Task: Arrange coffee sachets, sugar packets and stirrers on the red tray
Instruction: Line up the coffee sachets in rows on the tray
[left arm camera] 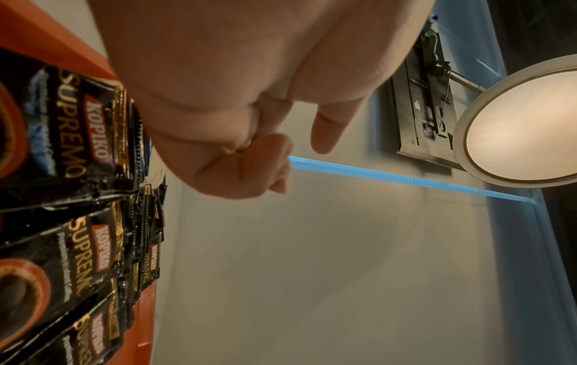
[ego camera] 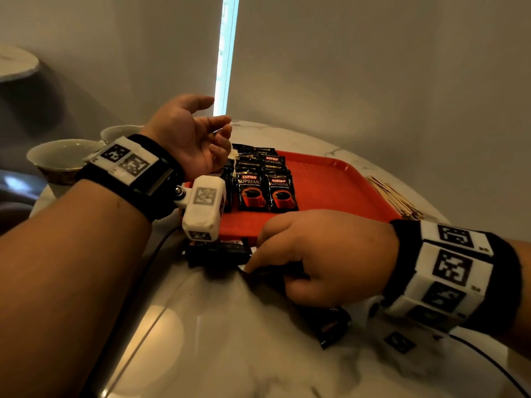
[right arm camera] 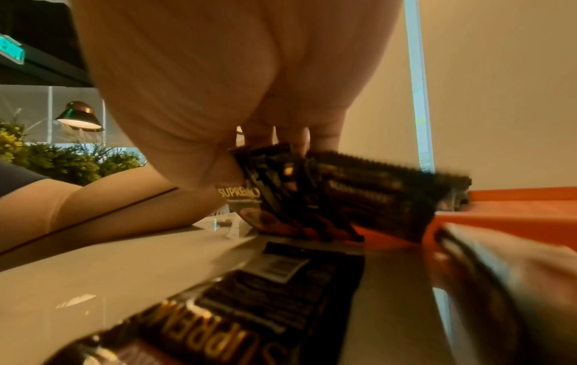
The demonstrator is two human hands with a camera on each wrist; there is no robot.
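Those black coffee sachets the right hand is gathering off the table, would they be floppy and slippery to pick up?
Probably floppy: the coffee sachets fan out at odd angles in the right hand. Likely a bit slippery, since their glossy film catches the light. They look light for their size, as several are pinched together in one grasp, and flat, so unlikely to roll.
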